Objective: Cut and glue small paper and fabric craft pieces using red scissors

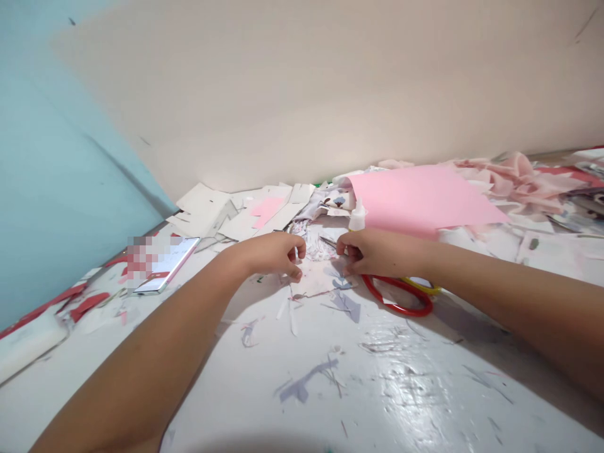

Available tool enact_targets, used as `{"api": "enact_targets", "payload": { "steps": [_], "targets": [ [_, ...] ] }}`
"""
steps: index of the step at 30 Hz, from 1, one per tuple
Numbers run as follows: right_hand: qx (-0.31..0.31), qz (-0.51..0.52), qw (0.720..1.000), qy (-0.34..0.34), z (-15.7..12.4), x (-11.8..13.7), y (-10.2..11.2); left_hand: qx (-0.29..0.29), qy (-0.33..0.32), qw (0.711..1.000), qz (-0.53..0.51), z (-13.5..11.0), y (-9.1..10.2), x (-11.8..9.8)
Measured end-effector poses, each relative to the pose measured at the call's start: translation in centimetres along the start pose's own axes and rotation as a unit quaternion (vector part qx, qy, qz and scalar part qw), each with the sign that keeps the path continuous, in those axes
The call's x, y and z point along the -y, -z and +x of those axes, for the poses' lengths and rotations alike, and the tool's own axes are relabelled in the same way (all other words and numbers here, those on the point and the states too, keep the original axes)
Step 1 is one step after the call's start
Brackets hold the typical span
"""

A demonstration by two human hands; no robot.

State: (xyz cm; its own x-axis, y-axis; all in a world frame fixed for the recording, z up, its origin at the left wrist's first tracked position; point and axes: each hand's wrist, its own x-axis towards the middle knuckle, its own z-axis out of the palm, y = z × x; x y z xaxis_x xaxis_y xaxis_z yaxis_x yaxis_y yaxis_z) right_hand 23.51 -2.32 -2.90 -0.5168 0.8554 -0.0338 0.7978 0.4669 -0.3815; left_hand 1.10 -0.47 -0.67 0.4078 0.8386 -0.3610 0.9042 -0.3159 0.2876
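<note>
Head view: a small printed paper scrap [318,277] is held on the white tabletop [226,396] between the left hand [271,255] and right hand [382,253]. Their fingers [296,250] are curled inward; any pinch cannot be told. Red-handled scissors [397,296] lie under the right hand.

Two bare human forearms, the left forearm [127,371] and the right forearm [509,296], each cut off by the frame edge. Both are smooth and rounded, tapering toward the wrist. Skin surface unmarked at this resolution. The left hand [274,255] and right hand [382,251] are small and narrow-palmed, with slim fingers [297,272]. Nails are too small to assess. Arms appear uncovered up to the frame edge.
</note>
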Motion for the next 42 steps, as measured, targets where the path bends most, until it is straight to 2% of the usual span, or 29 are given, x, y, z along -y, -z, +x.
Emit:
{"api": "enact_targets", "payload": {
  "steps": [4,6,11,18,24,33,42],
  "targets": [
    [-0.056,-0.031,0.998,0.008,-0.3,0.5,0.1,-0.063,0.024,0.997,0.029,-0.6,1.0,0.1],
    [-0.057,-0.030,0.998,0.028,-0.5,0.8,-0.2,-0.076,0.037,0.995,0.049,-0.9,1.3,0.0],
    [-0.021,-0.027,0.996,0.087,-0.6,1.5,-1.0,-0.010,0.040,0.997,0.069,-0.8,0.7,-0.7],
    [-0.005,-0.043,0.990,0.134,-0.5,1.5,-1.6,0.016,0.053,0.995,0.086,-0.6,0.7,-0.2],
    [-0.058,-0.014,0.988,0.141,-0.2,0.9,-2.7,0.061,0.052,0.992,0.093,-0.5,1.0,0.4],
    [-0.039,-0.008,0.990,0.138,-0.4,1.6,-3.0,0.069,0.068,0.994,0.056,0.2,0.4,0.3],
    [-0.048,-0.024,0.984,0.169,-0.1,1.3,-3.4,0.069,0.061,0.995,0.044,0.7,-0.1,0.4]
  ]
}}
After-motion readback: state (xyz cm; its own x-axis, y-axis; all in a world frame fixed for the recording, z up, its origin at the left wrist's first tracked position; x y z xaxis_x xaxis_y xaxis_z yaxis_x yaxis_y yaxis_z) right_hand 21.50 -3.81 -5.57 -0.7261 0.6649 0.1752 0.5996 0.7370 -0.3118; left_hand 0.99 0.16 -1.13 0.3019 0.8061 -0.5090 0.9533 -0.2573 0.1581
